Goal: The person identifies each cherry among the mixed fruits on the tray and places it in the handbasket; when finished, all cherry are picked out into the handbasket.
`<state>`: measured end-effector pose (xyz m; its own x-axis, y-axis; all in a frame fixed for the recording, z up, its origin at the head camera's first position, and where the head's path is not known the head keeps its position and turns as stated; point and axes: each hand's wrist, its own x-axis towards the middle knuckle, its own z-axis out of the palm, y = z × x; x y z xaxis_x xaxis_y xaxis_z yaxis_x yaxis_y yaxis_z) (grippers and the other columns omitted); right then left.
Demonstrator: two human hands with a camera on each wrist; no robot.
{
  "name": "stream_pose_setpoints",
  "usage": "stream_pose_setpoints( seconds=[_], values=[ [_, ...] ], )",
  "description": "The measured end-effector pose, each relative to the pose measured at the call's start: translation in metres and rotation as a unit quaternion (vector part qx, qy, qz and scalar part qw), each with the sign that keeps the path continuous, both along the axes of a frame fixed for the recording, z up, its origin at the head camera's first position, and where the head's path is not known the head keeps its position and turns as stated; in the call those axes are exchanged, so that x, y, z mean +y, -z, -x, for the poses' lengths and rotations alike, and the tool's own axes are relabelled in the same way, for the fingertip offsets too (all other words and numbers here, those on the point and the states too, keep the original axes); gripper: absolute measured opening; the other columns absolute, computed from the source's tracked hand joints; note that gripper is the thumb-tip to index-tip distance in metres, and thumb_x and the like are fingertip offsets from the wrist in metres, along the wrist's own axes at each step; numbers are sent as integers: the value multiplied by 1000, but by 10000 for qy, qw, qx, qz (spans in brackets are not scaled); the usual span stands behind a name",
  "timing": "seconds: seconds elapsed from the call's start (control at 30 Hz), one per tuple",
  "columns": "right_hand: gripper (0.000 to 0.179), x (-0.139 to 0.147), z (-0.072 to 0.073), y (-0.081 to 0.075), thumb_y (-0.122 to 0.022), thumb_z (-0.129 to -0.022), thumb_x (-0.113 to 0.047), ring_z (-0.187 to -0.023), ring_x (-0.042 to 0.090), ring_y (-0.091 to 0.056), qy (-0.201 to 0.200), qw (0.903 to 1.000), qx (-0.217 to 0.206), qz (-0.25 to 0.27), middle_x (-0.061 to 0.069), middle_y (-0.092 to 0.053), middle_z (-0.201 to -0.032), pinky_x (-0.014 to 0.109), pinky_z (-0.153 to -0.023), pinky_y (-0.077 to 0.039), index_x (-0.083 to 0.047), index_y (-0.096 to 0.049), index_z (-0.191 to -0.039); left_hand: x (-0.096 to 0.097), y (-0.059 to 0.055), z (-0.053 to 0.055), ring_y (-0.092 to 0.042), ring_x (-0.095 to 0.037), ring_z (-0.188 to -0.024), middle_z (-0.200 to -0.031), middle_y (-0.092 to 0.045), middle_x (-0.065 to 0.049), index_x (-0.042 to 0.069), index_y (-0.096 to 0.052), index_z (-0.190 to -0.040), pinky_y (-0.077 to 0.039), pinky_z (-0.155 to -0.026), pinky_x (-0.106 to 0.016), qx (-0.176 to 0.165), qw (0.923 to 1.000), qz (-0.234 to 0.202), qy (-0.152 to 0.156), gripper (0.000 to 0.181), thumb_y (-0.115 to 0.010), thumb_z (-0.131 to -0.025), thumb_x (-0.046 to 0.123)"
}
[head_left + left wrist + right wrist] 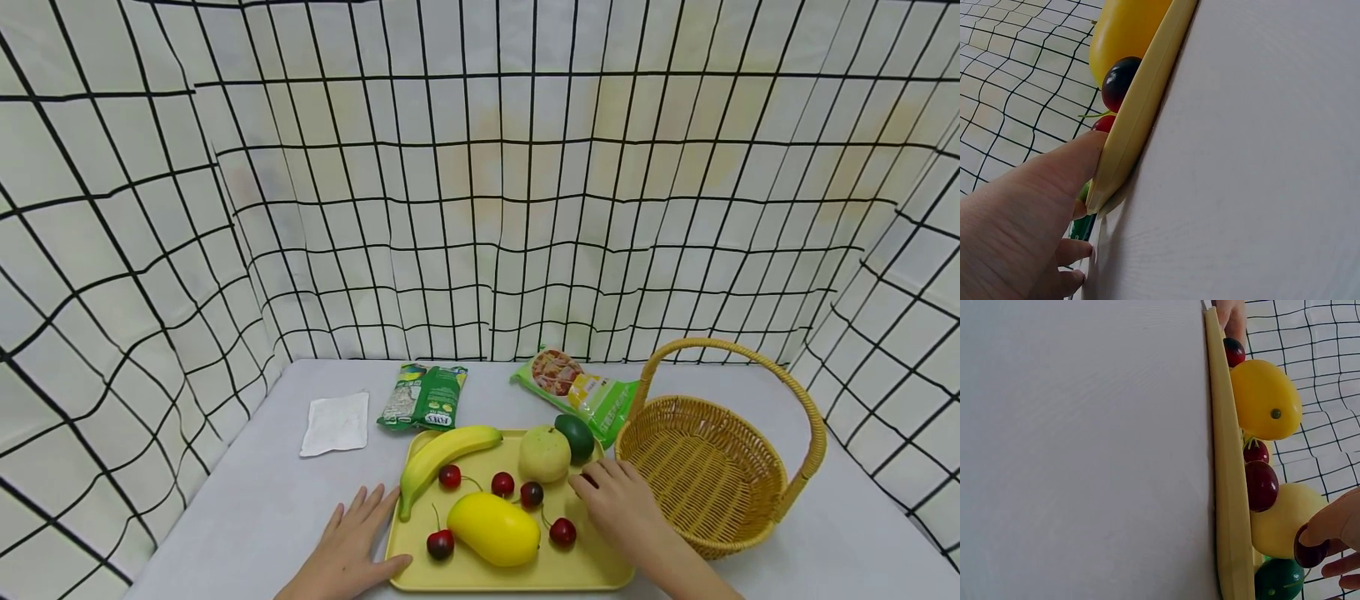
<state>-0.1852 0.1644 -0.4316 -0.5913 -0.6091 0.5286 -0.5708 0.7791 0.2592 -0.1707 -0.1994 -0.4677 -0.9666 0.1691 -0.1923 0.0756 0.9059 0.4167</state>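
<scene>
A yellow tray [435, 579] holds a banana [442, 460], a yellow mango [495, 529], a pale round pear [545, 454], a dark green avocado [575, 438] and several cherries [562, 532]. With fingers spread, my left hand [348, 542] rests beside the tray's left edge, its thumb at the rim. Over the tray's right side, my right hand [626, 504] pinches a dark cherry [1311, 547] between thumb and fingers; the head view mostly hides this cherry behind the hand. In the right wrist view, the held cherry overlaps the pear [1285, 519].
A wicker basket [701, 467] with a tall handle stands right of the tray, close to my right hand. Behind the tray lie a green snack bag [424, 397] and a green food packet [581, 392]. A white square packet [335, 424] is at the left.
</scene>
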Motion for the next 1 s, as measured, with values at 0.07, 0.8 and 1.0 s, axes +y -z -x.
stream_pose_setpoints(
  seconds=[0.07,0.8,1.0],
  values=[
    [28,1,0,-1,-75,-64,-5,-78,20,-55,-42,9999,71,122,1,-61,-84,34,-67,-48,-15,-66,-88,0,0,0,-17,-47,-131,-143,-29,-24,4,-37,-139,-4,-100,-68,7,10000,10,13,98,-61,-68,68],
    [35,13,-2,-25,-78,-64,-10,-82,22,-58,20,9982,147,579,3,-62,-90,35,-66,-49,-12,-65,-97,-1,0,-1,-15,-45,-132,-145,-27,-23,7,-34,-141,-3,-102,-66,-120,9999,-23,-45,101,-59,-67,71],
    [37,20,-1,-30,-77,-64,-7,-81,23,-58,-33,9966,288,775,5,-63,-90,37,-66,-50,-9,-66,-99,-1,0,-1,-15,-45,-133,-145,-27,-23,8,-34,-142,-3,-102,-66,-120,9999,-7,-53,101,-58,-67,71]
  ],
)
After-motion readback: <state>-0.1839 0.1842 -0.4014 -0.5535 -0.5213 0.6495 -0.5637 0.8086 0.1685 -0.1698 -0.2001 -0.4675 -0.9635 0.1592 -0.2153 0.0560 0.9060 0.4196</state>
